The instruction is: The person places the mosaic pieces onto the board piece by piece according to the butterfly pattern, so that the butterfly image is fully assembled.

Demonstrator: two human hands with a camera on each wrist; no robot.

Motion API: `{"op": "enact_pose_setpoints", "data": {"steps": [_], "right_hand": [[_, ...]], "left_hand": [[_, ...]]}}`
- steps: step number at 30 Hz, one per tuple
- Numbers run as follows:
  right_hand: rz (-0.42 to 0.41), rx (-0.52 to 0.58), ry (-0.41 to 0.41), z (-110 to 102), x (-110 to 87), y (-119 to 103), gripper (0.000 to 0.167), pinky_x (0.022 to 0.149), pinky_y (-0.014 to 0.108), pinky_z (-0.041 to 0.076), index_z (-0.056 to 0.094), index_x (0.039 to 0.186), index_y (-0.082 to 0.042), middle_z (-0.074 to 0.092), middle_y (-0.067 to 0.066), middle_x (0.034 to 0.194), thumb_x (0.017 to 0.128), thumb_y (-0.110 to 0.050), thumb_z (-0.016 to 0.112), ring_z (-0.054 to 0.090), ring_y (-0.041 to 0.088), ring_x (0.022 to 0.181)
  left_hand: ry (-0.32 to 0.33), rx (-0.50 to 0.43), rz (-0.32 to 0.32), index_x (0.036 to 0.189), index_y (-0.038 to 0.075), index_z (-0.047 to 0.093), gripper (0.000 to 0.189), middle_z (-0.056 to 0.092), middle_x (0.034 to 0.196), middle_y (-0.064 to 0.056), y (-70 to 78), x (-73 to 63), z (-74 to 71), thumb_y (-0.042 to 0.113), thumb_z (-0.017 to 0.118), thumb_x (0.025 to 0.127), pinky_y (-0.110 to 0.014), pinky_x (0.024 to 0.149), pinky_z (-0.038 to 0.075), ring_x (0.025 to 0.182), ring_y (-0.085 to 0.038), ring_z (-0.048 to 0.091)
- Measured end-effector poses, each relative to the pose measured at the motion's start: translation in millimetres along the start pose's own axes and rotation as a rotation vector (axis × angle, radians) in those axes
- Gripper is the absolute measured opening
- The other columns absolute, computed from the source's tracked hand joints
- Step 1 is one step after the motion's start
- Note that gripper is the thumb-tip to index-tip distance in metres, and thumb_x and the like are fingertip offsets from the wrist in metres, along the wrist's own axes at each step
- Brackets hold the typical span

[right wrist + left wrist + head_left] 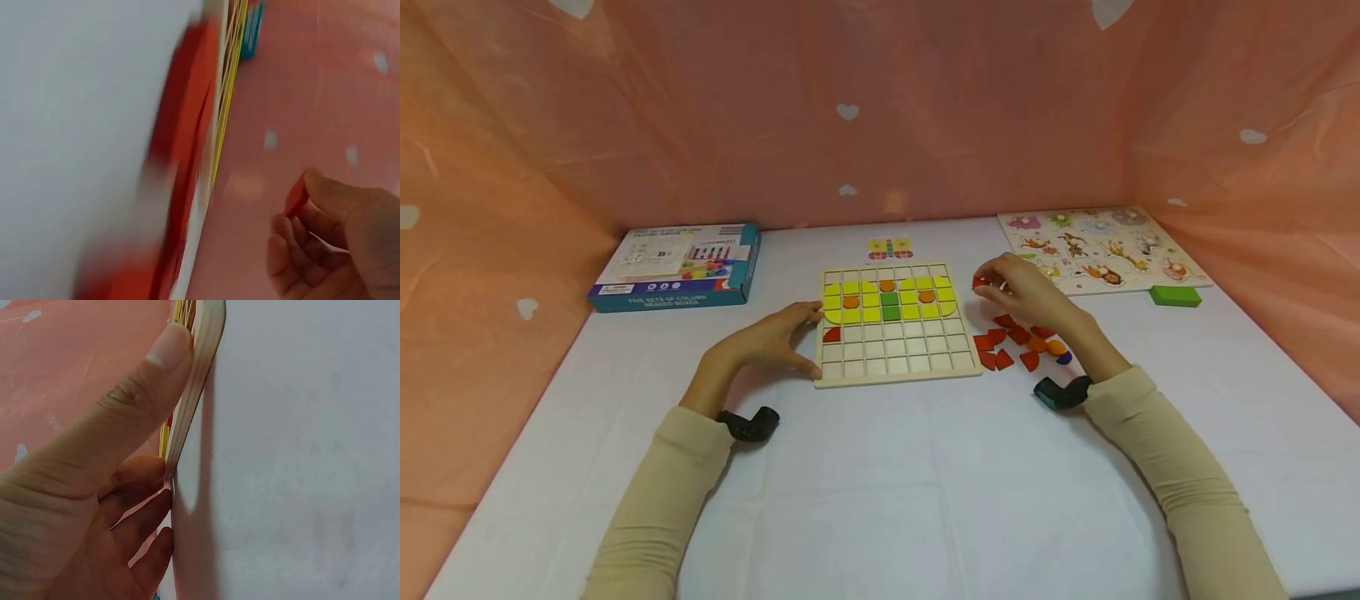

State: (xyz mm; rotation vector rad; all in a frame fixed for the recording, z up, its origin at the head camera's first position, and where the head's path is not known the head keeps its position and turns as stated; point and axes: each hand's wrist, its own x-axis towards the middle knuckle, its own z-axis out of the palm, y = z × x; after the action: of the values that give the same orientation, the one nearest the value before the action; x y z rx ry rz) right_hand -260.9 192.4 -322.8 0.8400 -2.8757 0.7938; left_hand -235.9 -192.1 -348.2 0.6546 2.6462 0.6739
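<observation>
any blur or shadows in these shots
Right wrist: the red pieces beside the board smear, while the right hand looks sharper; left wrist: a soft shadow falls along the board; head: mostly clear, faint bright patch on the curtain.

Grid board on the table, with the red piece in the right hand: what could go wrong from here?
The right hand holds the small red piece at its fingertips, so it might slip and drop onto the table.
The left hand touches the left edge of the grid board; a nudge could shift the board and perhaps jostle the yellow pieces.
The loose red pieces lie close to the board's right side and could get knocked.
</observation>
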Motion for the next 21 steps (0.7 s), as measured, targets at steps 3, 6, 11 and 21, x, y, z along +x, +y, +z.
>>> {"op": "enact_pose_setpoints", "data": {"steps": [3,6,11,21], "right_hand": [[-0.056,0.010,-0.010,14,15.3,-26,0.029,0.078,0.037,0.049,0.060,0.111,0.003,0.058,0.015,0.102,0.093,-0.020,0.059,0.053,0.025,0.090],[-0.141,0.013,-0.029,31,30.6,-50,0.025,0.076,0.034,0.049,0.062,0.107,0.003,0.060,0.013,0.098,0.091,-0.017,0.061,0.054,0.023,0.088],[-0.241,-0.010,-0.065,57,49.1,-81,0.021,0.073,0.028,0.050,0.066,0.101,0.001,0.062,0.010,0.094,0.087,-0.014,0.067,0.056,0.020,0.085],[-0.257,0.001,-0.153,94,65.6,-103,0.027,0.078,0.024,0.047,0.067,0.104,-0.004,0.060,0.005,0.097,0.086,-0.025,0.068,0.051,0.016,0.087]], "left_hand": [[0.001,-0.003,0.002,0.142,0.003,0.034,0.100,0.024,0.152,-0.013,-0.2,0.2,0.0,0.039,0.084,0.064,-0.047,0.114,0.016,0.140,-0.031,0.018],[0.004,-0.007,0.003,0.142,0.003,0.035,0.099,0.024,0.152,-0.012,-1.1,0.6,0.3,0.039,0.085,0.064,-0.047,0.114,0.016,0.140,-0.031,0.019],[0.002,-0.011,0.000,0.142,0.003,0.035,0.099,0.023,0.153,-0.012,-1.5,2.1,0.8,0.040,0.084,0.064,-0.047,0.114,0.016,0.140,-0.031,0.018],[-0.008,-0.012,0.011,0.140,0.002,0.037,0.096,0.024,0.152,-0.013,0.2,-0.6,-1.6,0.040,0.084,0.065,-0.048,0.114,0.017,0.140,-0.032,0.019]]}}
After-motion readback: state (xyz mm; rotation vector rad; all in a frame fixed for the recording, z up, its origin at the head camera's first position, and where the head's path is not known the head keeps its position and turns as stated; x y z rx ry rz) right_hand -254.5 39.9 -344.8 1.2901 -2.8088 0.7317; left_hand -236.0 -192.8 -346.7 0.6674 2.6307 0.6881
